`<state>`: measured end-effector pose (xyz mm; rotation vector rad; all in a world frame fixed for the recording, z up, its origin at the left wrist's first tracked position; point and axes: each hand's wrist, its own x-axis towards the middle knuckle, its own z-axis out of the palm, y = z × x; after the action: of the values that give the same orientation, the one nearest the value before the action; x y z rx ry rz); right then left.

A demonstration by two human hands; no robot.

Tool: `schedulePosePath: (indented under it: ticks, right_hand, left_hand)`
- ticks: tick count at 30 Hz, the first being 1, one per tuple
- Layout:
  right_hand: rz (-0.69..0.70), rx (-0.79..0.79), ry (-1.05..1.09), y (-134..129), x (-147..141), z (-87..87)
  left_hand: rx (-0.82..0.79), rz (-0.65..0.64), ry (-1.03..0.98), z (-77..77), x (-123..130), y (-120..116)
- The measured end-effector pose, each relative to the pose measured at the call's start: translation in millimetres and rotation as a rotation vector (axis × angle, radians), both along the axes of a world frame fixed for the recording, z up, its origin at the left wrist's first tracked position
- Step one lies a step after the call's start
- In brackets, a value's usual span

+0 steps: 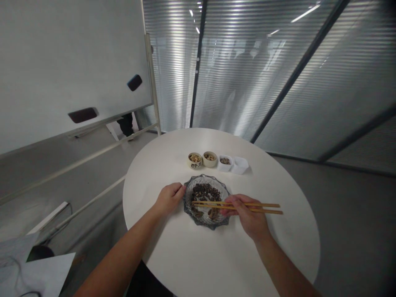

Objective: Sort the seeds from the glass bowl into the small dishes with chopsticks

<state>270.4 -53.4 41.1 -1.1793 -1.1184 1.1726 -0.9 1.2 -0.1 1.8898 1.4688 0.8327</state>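
A clear glass bowl (213,226) with a scalloped rim stands on the table in front of me. My left hand (169,197) grips its left rim, thumb and fingers closed on the edge. Wooden chopsticks (267,205) are held in my right hand (254,225), over the bowl's right side. Their tips point left and reach down among the contents near the left inner wall. Dark brown nuts or seeds (206,190) cover the far part of the bowl. Lighter brown, longer pieces (213,213) lie at the near side. Whether the tips pinch a piece is too small to tell.
Behind the bowl stand two round cream cups (195,166) with pale pieces inside, a white square container (224,168) holding darker pieces, and another white container (240,167). The round white table (198,264) has a whiteboard (71,53) to its left and glass partitions behind.
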Motion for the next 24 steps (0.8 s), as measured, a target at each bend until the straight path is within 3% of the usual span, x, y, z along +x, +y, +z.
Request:
schedulePosePath:
  ticks: [5,15,19,24]
  right_hand:
    - [-0.045,0.038,0.086,-0.6,6.7,-4.2]
    - [-0.186,0.175,0.271,5.9,28.6,5.9]
    - [-0.333,0.289,0.326,25.4,51.8,13.7]
    - [-0.461,0.344,0.328,68.4,81.4,21.6]
  left_hand:
    - [-0.011,0.003,-0.001,-0.1,0.1,-0.1]
    - [0.018,-0.013,0.003,-1.4,-0.8,0.8]
    - [0.022,-0.015,0.007,-2.7,-0.9,1.4]
    - [0.018,-0.009,0.003,-4.8,-0.6,2.4]
